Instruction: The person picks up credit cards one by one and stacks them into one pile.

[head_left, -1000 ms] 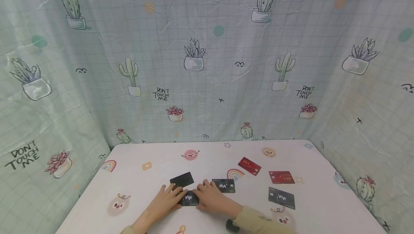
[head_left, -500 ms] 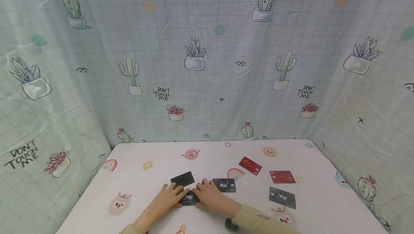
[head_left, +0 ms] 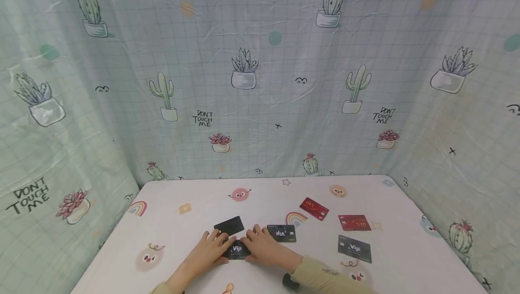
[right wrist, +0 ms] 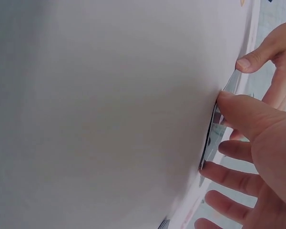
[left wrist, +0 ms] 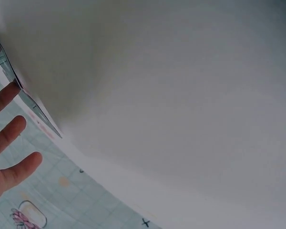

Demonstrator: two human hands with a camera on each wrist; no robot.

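In the head view, a black VIP card (head_left: 237,250) lies low between my two hands at the table's front middle. My left hand (head_left: 206,251) grips its left end, index finger at the far edge and thumb at the near edge. The right hand (head_left: 265,249) holds the right end the same way. From the right wrist, the right thumb (right wrist: 238,107) meets the card edge, with the left thumb (right wrist: 250,61) farther along it. In the left wrist view, a finger (left wrist: 7,98) touches a thin reflective card edge (left wrist: 35,112). Just beyond the left fingers lies a plain black card (head_left: 229,226).
Another black VIP card (head_left: 282,233) lies upside down beyond the right hand. Farther right are a grey VIP card (head_left: 355,248) and two red VIP cards, one at the back (head_left: 314,208), one to the right (head_left: 355,222). A patterned curtain (head_left: 260,104) encloses the white table (head_left: 170,235).
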